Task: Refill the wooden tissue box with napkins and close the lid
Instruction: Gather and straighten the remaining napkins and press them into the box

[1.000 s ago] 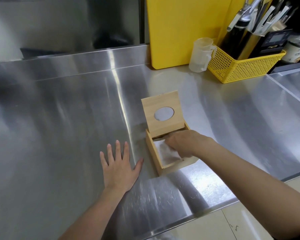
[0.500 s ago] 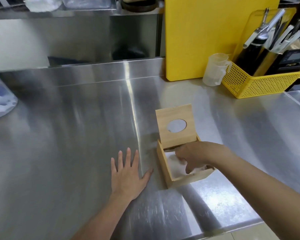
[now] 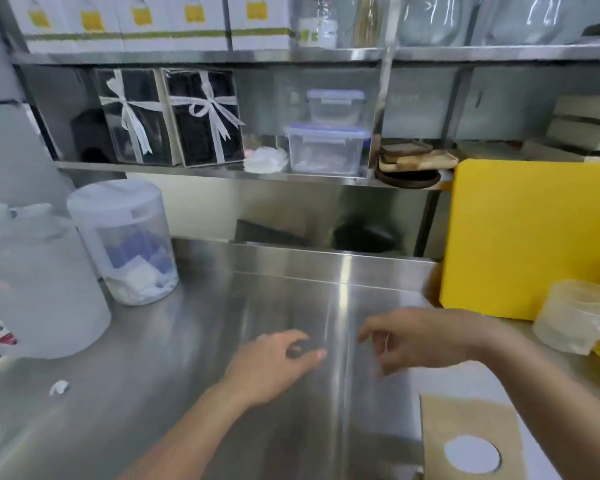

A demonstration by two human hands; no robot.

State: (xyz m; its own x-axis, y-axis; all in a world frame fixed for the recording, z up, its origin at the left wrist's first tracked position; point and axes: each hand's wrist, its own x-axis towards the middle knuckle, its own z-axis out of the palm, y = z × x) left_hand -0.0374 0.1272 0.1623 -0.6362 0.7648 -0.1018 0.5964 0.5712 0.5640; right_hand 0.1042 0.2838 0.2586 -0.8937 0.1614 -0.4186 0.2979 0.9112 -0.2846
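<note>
Only the raised lid of the wooden tissue box (image 3: 465, 424), with its round hole, shows at the bottom right; the box body and the napkins inside are out of frame. My left hand (image 3: 274, 362) hovers over the steel counter (image 3: 153, 393), fingers loosely curled, holding nothing. My right hand (image 3: 416, 341) is lifted above the counter left of the lid, fingers apart and bent, empty. A white pile that may be napkins (image 3: 265, 159) lies on the lower shelf.
A clear lidded canister (image 3: 125, 240) and a large translucent container (image 3: 39, 285) stand at the left. A yellow cutting board (image 3: 530, 237) leans at the right beside a plastic measuring cup (image 3: 572, 315). Shelves hold gift boxes (image 3: 174, 116) and plastic tubs (image 3: 328, 147).
The view has swung upward to the shelves. My right hand has left the box and risen. My left hand has lifted off the counter and moved forward.
</note>
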